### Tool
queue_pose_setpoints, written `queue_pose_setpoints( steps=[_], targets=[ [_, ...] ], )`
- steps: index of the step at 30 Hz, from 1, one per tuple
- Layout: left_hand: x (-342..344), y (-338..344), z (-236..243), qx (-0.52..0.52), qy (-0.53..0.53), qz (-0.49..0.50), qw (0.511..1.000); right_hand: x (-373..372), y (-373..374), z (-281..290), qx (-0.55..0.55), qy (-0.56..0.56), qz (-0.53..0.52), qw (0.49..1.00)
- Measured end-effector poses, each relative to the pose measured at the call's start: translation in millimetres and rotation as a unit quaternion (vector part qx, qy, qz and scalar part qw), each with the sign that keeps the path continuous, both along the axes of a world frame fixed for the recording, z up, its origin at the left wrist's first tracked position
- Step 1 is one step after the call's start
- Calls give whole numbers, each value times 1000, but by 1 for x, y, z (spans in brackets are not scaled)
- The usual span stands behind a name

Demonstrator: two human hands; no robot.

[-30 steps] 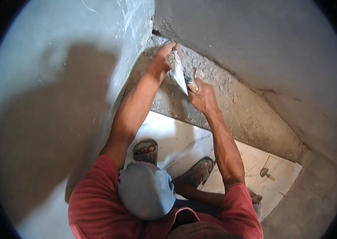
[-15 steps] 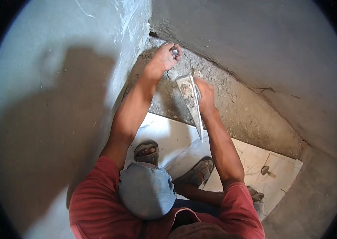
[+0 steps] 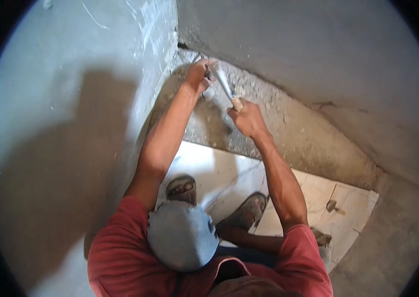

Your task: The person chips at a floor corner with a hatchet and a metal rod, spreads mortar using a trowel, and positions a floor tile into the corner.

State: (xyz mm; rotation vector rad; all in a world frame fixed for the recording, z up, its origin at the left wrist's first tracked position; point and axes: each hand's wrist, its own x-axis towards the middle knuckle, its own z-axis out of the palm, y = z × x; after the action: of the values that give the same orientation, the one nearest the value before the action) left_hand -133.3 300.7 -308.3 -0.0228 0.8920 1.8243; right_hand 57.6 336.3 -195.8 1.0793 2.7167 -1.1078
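In the corner where two walls meet, my left hand (image 3: 198, 76) is wrapped round a short metal chisel (image 3: 209, 74), seen mostly from its round top. My hand and arm hide its lower end. My right hand (image 3: 249, 119) grips the pale handle of a hammer (image 3: 223, 79). Slightly blurred, its metal part slants up and left from the right fist and reaches the chisel's top. Beneath both hands lies a strip of broken grey mortar and rubble (image 3: 264, 94).
White marbled tiles (image 3: 239, 171) lie under my sandalled feet, bordering the rough strip. A small handled tool (image 3: 331, 205) rests on the tiles at right. A grey wall (image 3: 308, 54) rises beyond the rubble; another wall (image 3: 71, 158), with my shadow on it, stands close at left.
The hammer has swung down and away from me, from raised beside the right hand to the chisel's top. My left hand has shifted slightly left and nearer.
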Motion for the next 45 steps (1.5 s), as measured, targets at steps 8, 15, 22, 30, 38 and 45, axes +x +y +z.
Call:
queue_pose_setpoints(
  steps=[8, 15, 22, 30, 38, 45],
  targets=[
    [50, -45, 2, -193, 2, 42, 980, 49, -12, 47, -57, -2, -59, 997],
    [29, -30, 18, -161, 85, 46, 982, 45, -14, 38, -86, -5, -66, 994],
    [17, -20, 20, -142, 14, 32, 989, 43, -16, 38, -72, -17, -50, 996],
    [-31, 19, 24, -26, -204, 17, 978, 23, -20, 68, -27, 122, -67, 990],
    [-27, 31, 38, -18, -239, 52, 969, 6, -2, 98, -14, 520, 69, 851],
    [-24, 24, 37, 0, -239, 58, 969, 2, -4, 52, 37, 265, -35, 963]
  ],
)
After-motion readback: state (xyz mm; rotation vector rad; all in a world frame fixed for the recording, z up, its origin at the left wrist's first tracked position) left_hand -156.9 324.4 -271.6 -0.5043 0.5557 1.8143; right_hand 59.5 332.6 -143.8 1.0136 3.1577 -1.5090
